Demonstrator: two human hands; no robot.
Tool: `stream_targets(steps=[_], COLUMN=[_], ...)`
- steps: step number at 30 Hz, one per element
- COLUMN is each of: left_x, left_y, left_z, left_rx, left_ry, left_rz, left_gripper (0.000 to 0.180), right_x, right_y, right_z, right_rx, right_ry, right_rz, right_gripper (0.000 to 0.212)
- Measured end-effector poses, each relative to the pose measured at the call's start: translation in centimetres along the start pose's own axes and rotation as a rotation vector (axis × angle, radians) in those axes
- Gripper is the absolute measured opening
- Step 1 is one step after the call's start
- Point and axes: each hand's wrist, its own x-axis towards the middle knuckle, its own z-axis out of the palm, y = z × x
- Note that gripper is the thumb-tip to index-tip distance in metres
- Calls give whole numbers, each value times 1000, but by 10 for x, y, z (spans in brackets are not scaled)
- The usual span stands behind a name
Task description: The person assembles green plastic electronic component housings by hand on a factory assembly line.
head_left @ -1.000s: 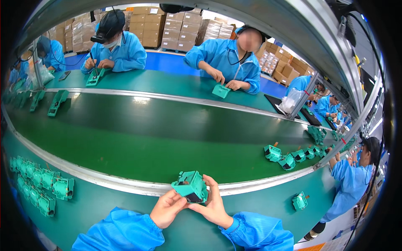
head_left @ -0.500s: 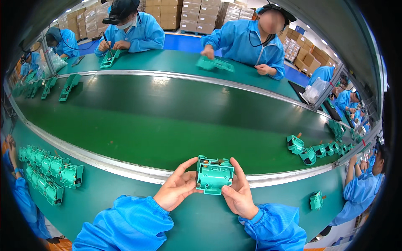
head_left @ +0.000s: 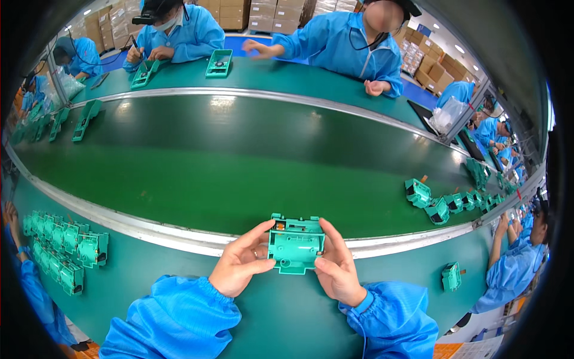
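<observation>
1. At the near middle, above the near desk (head_left: 269, 317): left hand (head_left: 238, 263) and right hand (head_left: 341, 272) hold one green housing (head_left: 296, 246) between them.
2. Left fingers: clamped on the housing's left end, thumb at its near-left corner, forefinger at its far-left. Right fingers: clamped on the right end in matching fashion.
3. Governing relation: the housing lies to the right of the left fingers and to the left of the right ones. The long axis of its recess runs left to right, hand to hand. Neither hand is nearer; both touch it. Recessed face toward the person.
4. Near desk, left: two rows of housings (head_left: 70, 238), well apart from the left hand. Near desk, right: a single housing (head_left: 452, 276), closer to the right hand.
5. Metal rail (head_left: 382, 247): passes behind the held piece; contact cannot be told.
6. Green belt (head_left: 239, 173), beyond: a line of housings (head_left: 417, 192) at right, long casings (head_left: 88, 119) at left.
7. Far desk (head_left: 269, 75): a shallow casing (head_left: 219, 63), between two co-workers.
</observation>
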Motion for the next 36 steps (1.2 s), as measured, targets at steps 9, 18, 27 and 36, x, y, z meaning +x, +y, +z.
stream_targets(steps=[9,18,27,36], left_x=[2,1,-2,4], left_y=[-6,-6,-8,3], left_z=[-2,-2,-1,1], left_rx=[46,-137,-100,-339], left_ry=[-49,-56,-109,17], left_rz=[33,-35,-86,-182], left_gripper=[62,65,64,68], right_x=[4,2,3,2], right_y=[-1,-5,-8,-8], right_z=[-18,-23,-21,-12], right_rx=[96,313,276,276], right_ry=[51,-67,-34,-41], right_rz=[134,223,179,194], right_gripper=[55,56,31,60])
